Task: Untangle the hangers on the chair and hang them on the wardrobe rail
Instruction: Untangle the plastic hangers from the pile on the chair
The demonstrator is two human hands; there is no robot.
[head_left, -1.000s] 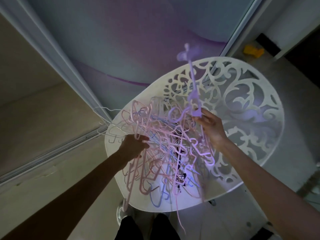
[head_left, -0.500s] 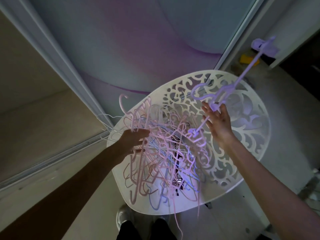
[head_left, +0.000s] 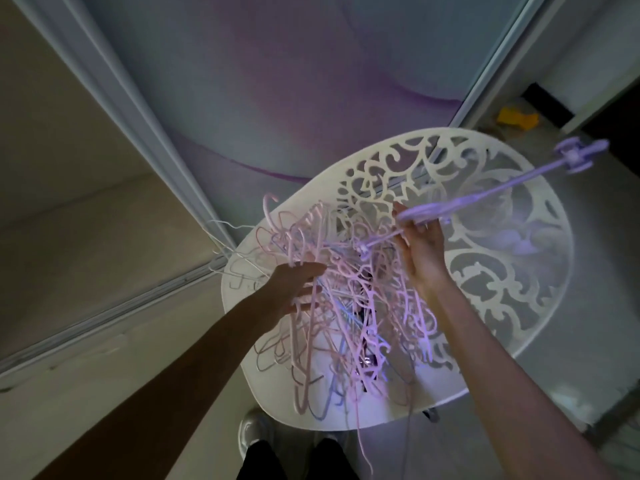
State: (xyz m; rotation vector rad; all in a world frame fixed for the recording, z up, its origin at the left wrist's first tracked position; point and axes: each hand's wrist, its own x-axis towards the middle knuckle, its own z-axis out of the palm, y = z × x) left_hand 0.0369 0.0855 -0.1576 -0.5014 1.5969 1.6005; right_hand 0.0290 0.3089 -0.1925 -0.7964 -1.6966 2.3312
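Starting at the left, the open wardrobe (head_left: 86, 202) showed only bare pale panels, and its rail was out of frame, so no hanger could be seen hung; the task looked barely begun. A few thin white wire hangers (head_left: 228, 244) poked off the chair's left edge, just beside the sliding-door track (head_left: 114, 306). The left hand (head_left: 294, 289) lay spread on the left side of the tangled pile of hangers (head_left: 346, 306), fingers loosely apart and pressing it down, not visibly closed round any one piece. The pile, mostly pink with some blue and purple, sat on the seat of the white chair (head_left: 502, 306), several loops dangling over the front rim. The right hand (head_left: 420, 244) gripped a purple clip hanger (head_left: 485, 194) near its middle, raised over the fretwork back and tilted up to the right; its lower end seemed to touch the heap, so I judged it only partly freed. Nearly everything remained to be sorted.

How many hangers there were, and how they interlocked, was impossible to tell in the dim, tinted light. The clip at the hanger's far end was motion-blurred. A yellow object (head_left: 517, 119) on the floor beyond was too small to identify.
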